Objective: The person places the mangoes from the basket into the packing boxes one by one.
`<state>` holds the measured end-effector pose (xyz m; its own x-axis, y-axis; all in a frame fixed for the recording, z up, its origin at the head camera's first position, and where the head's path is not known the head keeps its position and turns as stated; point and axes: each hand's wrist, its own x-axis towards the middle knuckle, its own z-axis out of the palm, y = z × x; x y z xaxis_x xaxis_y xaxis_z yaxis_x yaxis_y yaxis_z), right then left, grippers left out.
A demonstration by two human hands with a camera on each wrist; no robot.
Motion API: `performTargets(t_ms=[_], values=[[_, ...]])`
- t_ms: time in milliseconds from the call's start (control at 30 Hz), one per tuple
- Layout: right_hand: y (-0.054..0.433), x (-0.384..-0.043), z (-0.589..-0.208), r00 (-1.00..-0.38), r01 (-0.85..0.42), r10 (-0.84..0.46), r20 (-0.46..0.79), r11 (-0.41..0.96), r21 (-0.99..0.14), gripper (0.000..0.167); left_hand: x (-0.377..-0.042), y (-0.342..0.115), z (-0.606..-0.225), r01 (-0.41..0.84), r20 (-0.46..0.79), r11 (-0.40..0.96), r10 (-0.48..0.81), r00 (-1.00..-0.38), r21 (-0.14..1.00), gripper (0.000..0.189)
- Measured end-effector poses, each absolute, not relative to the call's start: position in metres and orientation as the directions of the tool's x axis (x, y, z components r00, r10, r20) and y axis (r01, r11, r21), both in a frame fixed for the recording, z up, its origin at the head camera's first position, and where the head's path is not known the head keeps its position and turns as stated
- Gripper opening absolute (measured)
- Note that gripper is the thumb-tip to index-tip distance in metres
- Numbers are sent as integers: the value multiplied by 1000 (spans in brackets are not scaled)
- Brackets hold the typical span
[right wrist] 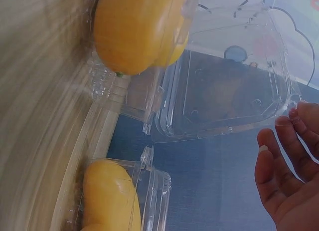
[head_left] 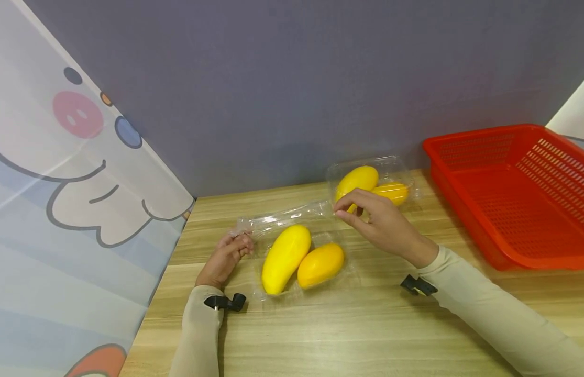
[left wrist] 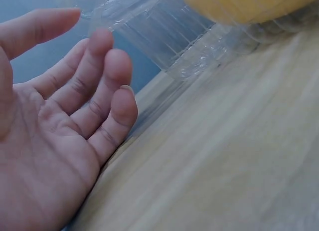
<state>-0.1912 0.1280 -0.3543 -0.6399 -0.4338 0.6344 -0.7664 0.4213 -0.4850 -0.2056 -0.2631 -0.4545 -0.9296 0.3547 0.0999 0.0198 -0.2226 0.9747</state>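
Note:
An open clear plastic clamshell box (head_left: 273,299) holds two yellow mangoes, one long (head_left: 285,259) and one shorter (head_left: 321,265). Its clear lid (right wrist: 224,96) stands tilted up along the far side, hinged to the base. My left hand (head_left: 228,255) is at the lid's left corner, thumb and forefinger about its edge, the other fingers loosely bent; the contact is partly hidden in the left wrist view. At the opposite corner, my right hand (head_left: 378,222) pinches the lid between thumb and fingertips, plainest in the right wrist view.
Behind my right hand, a second clear box (head_left: 390,165) with yellow mangoes (head_left: 357,180) stands near the grey wall (head_left: 292,94). A red plastic basket (head_left: 461,220) is on the right of the wooden table (head_left: 320,335). A cartoon-printed sheet (head_left: 84,209) borders the left.

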Motion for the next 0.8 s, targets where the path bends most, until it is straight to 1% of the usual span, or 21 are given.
performTargets(t_ms=[133,233,400,467,533,633,700,800], values=[[127,-191,-354,-644,-763,-445,622,432,-481,13,-206,-264,-456,45,134,-243,364,-922,969,33],[127,-190,-354,-650,-759,-454,609,438,-482,11,-206,-264,-456,43,133,-255,348,-928,966,37],[127,-190,-355,-669,-743,-485,563,451,-494,9,-207,-262,-455,-10,47,-249,221,-974,968,38],[127,-191,-356,-678,-735,-500,539,460,-498,8,-207,-262,-454,-31,13,-242,176,-984,970,38],[128,-192,-357,-683,-730,-511,522,471,-495,7,-206,-261,-453,-41,-1,-248,158,-987,968,39],[128,-192,-359,-685,-728,-518,512,485,-485,8,-207,-261,-453,-36,12,-280,166,-986,959,38],[128,-193,-361,-677,-736,-526,514,488,-469,8,-207,-260,-452,-26,21,-289,159,-987,957,34],[129,-193,-364,-650,-760,-551,523,478,-441,10,-206,-258,-453,-21,2,-271,87,-996,962,26]])
